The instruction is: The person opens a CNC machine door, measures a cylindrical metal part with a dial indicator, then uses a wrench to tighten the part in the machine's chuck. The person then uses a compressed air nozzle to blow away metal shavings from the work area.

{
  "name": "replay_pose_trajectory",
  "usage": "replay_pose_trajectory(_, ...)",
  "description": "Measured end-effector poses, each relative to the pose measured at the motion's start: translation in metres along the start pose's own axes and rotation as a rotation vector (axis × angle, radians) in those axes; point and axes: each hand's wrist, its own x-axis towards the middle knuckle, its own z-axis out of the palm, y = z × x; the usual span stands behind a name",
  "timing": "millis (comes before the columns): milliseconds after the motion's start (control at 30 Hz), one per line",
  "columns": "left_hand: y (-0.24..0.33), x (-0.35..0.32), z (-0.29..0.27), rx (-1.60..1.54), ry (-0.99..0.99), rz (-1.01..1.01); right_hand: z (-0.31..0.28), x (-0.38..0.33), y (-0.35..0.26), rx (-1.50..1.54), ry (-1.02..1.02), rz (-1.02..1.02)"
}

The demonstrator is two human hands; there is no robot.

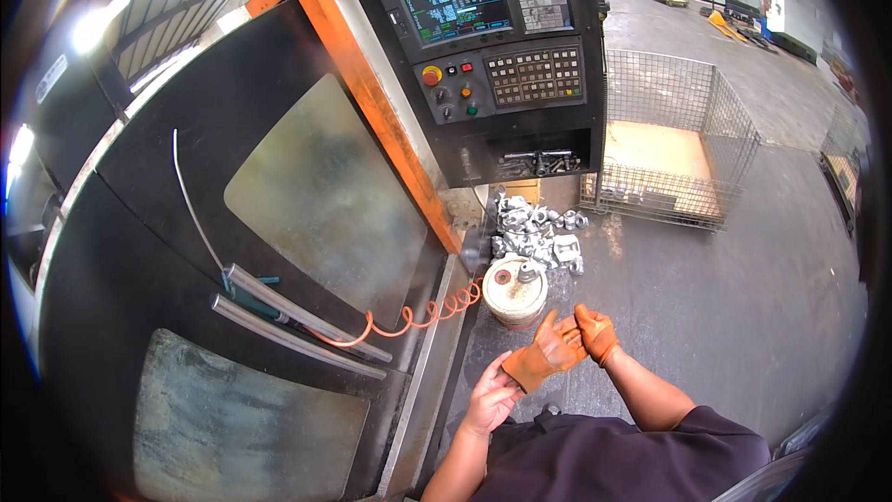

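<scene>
Gloves were the business of both hands, close in front of the person's chest and just short of the round drum (514, 290) that stood on the floor. The right hand (596, 333) already wore an orange glove and was curled, its fingertips pinching the finger end of a second orange glove (550, 353). The left hand (491, 399) was bare, nearer the body than the drum, its fingers closed on that second glove's cuff so that the two hands stretched it between them, probably to hold the cuff open and steady for the bare hand. So the loose glove lay in the air between the hands, on the person's side of the drum and not touching it.

On the drum's lid sat a small metal piece and a ring, kept within reach. Beyond the drum, away from the person, a heap of grey metal castings (534, 234) lay on the floor, and further beyond it stood a wire mesh cage (671, 135). To the left of the drum ran the machine's dark sliding door (279, 223) with its window and long handles, an orange coiled hose (409, 319) trailing from it toward the drum. Above the drum hung the control panel (492, 46) with screen and keys.
</scene>
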Motion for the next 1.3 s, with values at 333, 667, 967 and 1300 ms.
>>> replay_pose_trajectory(333, -0.013, 0.032, -0.022, 0.54, 0.365, 0.191, 0.021, -0.037, -0.05, -0.704, 0.054, -0.097)
replay_pose_trajectory(667, -0.031, 0.046, -0.017, 0.843, 0.35, 0.19, 0.062, -0.068, -0.071, -0.408, -0.742, 0.298)
replay_pose_trajectory(967, -0.007, 0.028, -0.011, 2.116, -0.079, -0.087, 0.065, -0.033, -0.045, -1.348, -0.809, 0.039)
replay_pose_trajectory(1300, -0.035, 0.094, -0.084, 0.903, 0.618, -0.346, 0.097, -0.065, -0.037, -1.23, -0.61, -0.365)
